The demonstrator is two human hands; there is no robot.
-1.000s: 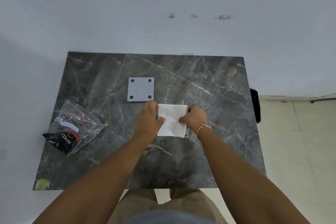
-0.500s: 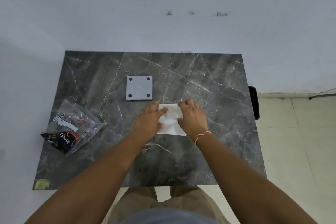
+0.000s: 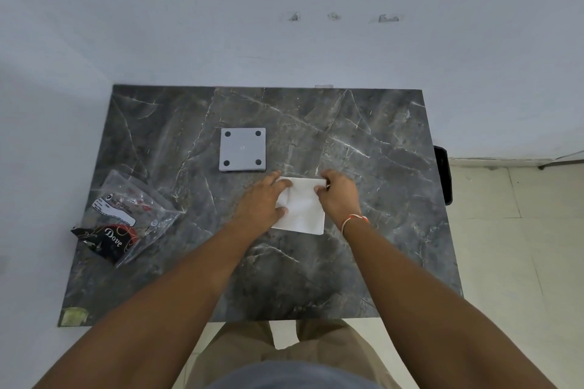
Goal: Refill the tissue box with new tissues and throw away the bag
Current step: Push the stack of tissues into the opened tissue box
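A white stack of tissues [image 3: 302, 208] lies on the dark marble table [image 3: 363, 256], near its middle. My left hand [image 3: 264, 202] rests on the stack's left edge with its fingers spread over it. My right hand [image 3: 338, 194] pinches the stack's far right corner between fingers and thumb. A grey square piece with four dark dots [image 3: 242, 149], apparently the tissue box turned over or its base, lies just beyond the left hand. The clear plastic bag [image 3: 126, 218] with a dark printed wrapper inside lies crumpled at the table's left edge.
The table stands against a white wall at the back and left. A black object [image 3: 442, 174] hangs off the table's right edge. Tiled floor lies to the right. A small yellowish patch [image 3: 74, 316] marks the near left corner.
My right hand has slid from covering the stack to its far right corner. The left hand stays on the left edge. More of the white stack shows.
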